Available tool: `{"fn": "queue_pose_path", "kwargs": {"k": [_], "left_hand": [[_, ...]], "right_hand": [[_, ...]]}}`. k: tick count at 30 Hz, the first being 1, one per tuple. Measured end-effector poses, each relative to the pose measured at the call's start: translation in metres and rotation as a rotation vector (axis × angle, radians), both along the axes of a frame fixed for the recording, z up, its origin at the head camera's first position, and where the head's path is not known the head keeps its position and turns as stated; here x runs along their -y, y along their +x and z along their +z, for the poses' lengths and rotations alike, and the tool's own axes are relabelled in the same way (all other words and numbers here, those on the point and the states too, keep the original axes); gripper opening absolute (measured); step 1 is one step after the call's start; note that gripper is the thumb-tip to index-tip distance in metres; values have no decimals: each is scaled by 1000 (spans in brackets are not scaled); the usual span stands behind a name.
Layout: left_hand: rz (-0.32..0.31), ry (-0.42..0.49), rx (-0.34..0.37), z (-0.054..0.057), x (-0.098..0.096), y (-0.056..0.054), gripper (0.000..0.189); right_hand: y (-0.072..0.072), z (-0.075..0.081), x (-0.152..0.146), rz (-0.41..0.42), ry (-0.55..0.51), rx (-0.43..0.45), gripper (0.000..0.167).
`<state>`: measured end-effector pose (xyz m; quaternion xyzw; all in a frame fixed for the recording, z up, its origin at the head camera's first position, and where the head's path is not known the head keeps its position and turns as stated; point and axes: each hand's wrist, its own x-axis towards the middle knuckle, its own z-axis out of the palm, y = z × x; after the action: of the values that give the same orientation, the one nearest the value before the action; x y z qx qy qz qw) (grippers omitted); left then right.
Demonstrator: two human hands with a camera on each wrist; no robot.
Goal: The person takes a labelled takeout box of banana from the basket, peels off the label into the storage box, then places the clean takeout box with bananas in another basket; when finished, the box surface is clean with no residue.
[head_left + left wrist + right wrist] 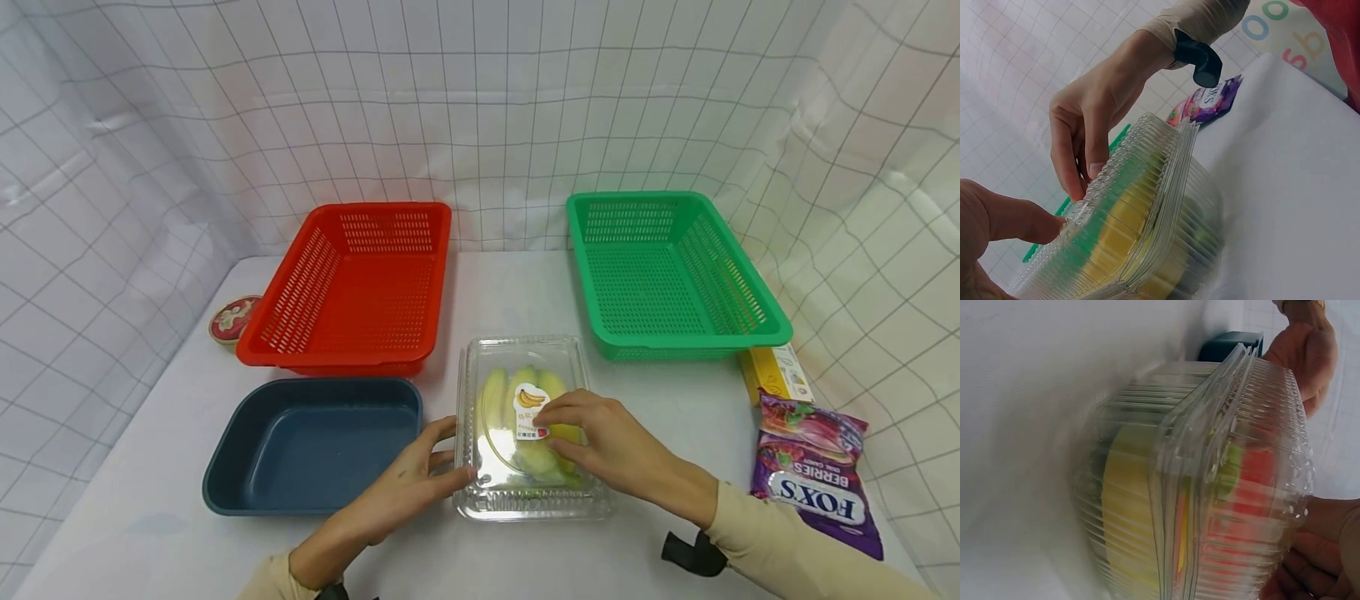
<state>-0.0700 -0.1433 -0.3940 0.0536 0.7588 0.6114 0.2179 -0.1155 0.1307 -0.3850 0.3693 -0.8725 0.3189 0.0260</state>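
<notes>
A clear plastic clamshell box (532, 504) sits closed on the table, with yellow-green bananas (492, 404) inside. On its lid is a white label (527, 400) with a banana picture. My left hand (408, 479) rests against the box's left side, its thumb touching the lid edge near the front corner. Over the lid, my right hand (607, 442) has its fingertips at the label and touches the top. The left wrist view shows the right hand (1100, 106) pointing down onto the lid (1147, 150).
Behind stand a red basket (442, 292) and a green basket (686, 340). A dark blue tub (315, 508) is at the left. To the right lie a purple Fox's candy bag (813, 475) and a yellow box (776, 375). A round red-topped item (232, 318) lies beside the red basket.
</notes>
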Motion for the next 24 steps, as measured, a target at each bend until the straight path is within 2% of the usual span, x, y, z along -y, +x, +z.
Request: {"fn": "queue_pose_path", "kwargs": {"k": [4, 12, 20, 24], "left_hand": [[-5, 5, -4, -1, 1, 0, 76], [-5, 9, 2, -2, 1, 0, 77], [-8, 18, 6, -1, 2, 1, 77], [-9, 24, 10, -2, 2, 0, 77]], "right_hand": [[1, 0, 2, -15, 5, -18, 20], [2, -7, 2, -11, -32, -118, 16], [2, -13, 2, -43, -148, -127, 18], [2, -20, 3, -83, -238, -120, 19]]}}
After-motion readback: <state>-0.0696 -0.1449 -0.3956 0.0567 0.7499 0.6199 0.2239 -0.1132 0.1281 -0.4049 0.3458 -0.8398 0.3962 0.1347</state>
